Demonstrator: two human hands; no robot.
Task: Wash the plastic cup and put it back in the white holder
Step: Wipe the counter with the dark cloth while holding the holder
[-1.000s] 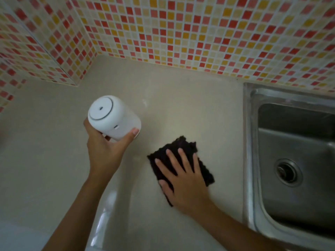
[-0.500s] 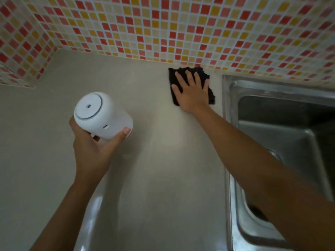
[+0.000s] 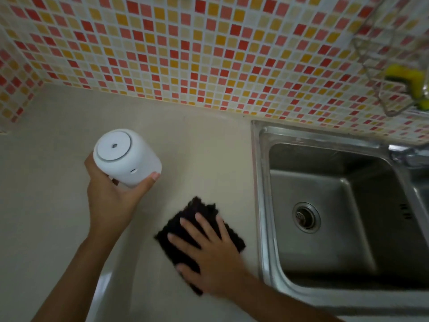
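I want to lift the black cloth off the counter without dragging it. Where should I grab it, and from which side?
Judging by its pose, take the far corner of the black cloth, coming from above and the wall side. The cloth lies flat on the counter with the right hand spread over its near half, so only that far edge is free to pinch. The left hand is busy holding the white container.
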